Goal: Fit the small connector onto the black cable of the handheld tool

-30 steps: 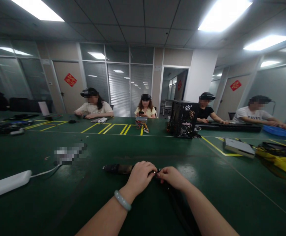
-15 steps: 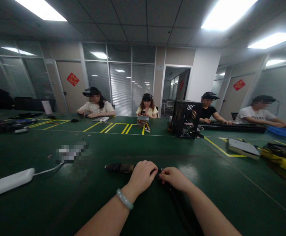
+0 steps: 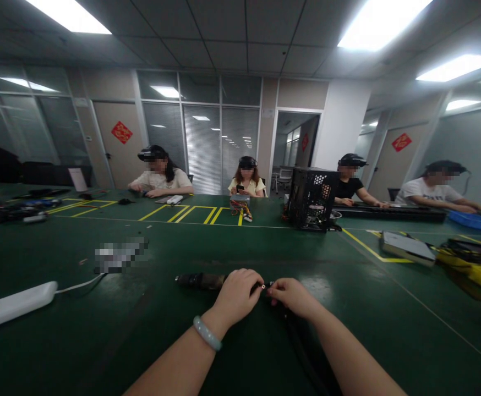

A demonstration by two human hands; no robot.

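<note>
A dark cylindrical tool [image 3: 201, 281], shaped like an electric screwdriver, lies sideways on the green table with its silver tip to the left. My left hand [image 3: 240, 294] is closed over its right end, which the fingers hide. Close by, my right hand [image 3: 292, 297] pinches a small dark connector [image 3: 269, 285]. A tiny brassy piece [image 3: 264, 286] shows at my left fingertips, with a narrow gap to the right hand's fingers. From below my right hand a black cord or hose [image 3: 302, 349] runs toward me, dark and hard to make out.
A white power strip [image 3: 17, 305] with a cable lies at left. Across the table stand a black computer case [image 3: 312, 198] and a power supply [image 3: 240, 201] with loose wires. A silver box [image 3: 408, 247] and a yellow item [image 3: 475, 272] lie right. Several people sit opposite.
The brassy piece between my hands shows more clearly now, and the gap there is slightly wider. Both hands otherwise stay in place.
</note>
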